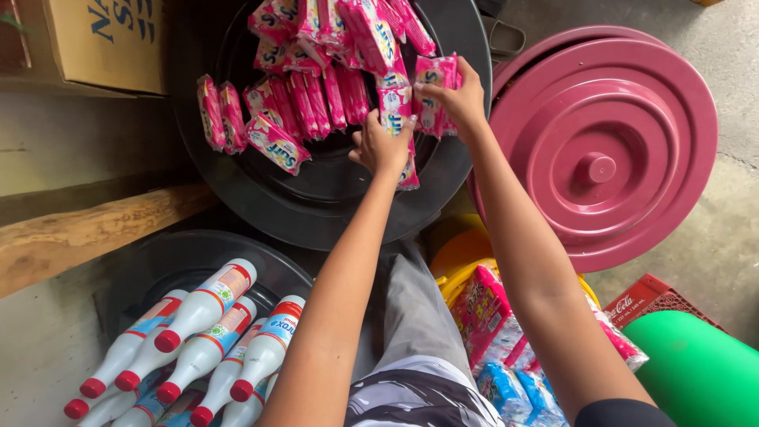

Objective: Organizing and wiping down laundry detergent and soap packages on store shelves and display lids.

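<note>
The person had bare forearms, wore grey trousers, a black-and-white patterned garment at the waist, and perhaps a dark sleeve at right.

Concrete floor (727, 237), grey and bare at right. Directly on it: dark pink round lid (609, 150), red crate (656, 300) beside green drum (700, 372). Black round lid (316, 198) carrying rows of pink sachets (304, 103); second black lid (182, 261) bearing white bottles (198, 332), red-capped.
</note>
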